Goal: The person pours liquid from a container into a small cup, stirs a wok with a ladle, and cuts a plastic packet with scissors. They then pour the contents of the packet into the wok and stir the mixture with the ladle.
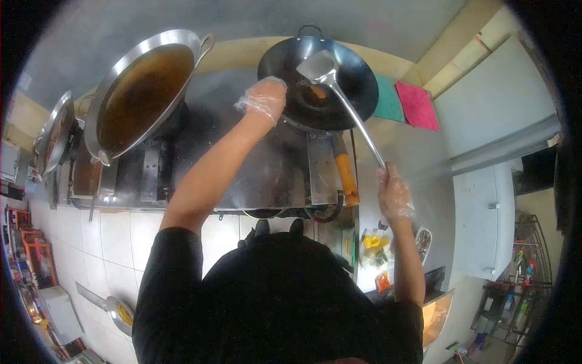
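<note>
A dark wok (357, 73) sits on the stove, with a small brown lump of food (317, 91) near its middle. My right hand (395, 191), in a clear plastic glove, is wrapped round the handle end of a long metal wok spatula (357, 118). The spatula's broad blade is over the wok, above the brown lump. At the wok's left rim is my left hand (265, 99), also gloved, with its fingers curled closed; whatever they may hold is hidden. The wok's wooden handle (346, 176) points toward me, between my arms.
A large metal pan of brown liquid (145, 91) stands left on the stove (242, 176), with another pan (59, 136) farther left. Green (388, 100) and pink cloths (417, 105) lie right of the wok. Yellow items in plastic (376, 246) rest on the right counter.
</note>
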Motion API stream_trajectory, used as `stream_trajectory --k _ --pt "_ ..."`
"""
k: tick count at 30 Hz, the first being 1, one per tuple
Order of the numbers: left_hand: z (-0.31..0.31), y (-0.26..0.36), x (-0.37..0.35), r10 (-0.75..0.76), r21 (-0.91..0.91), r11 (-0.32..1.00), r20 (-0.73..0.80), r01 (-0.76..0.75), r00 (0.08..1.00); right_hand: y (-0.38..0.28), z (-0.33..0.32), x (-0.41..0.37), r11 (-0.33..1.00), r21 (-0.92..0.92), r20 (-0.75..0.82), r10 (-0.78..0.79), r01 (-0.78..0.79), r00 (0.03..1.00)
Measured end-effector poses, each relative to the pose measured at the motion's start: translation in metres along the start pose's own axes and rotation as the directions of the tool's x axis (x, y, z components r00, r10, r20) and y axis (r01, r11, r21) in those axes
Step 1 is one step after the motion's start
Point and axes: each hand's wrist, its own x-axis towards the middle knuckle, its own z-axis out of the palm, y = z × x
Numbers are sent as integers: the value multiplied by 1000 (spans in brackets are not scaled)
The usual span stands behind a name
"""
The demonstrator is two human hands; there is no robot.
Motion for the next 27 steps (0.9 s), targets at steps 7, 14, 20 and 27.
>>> stream_trajectory --k 7,14,20,27 --pt "-6 -4 -8 30 -73 997 6 -29 1000 12 19 5 1000 -27 -49 -5 4 999" --pt "-2 -9 -8 69 -101 992 -18 -71 997 5 18 6 999 -9 -38 34 -34 999" --pt "2 -9 -11 68 -102 992 -41 -72 997 -8 7 5 995 -54 1 87 -87 996" --pt "-6 -3 -17 23 -123 992 -53 -29 998 -9 11 10 996 -49 -10 73 -73 997"
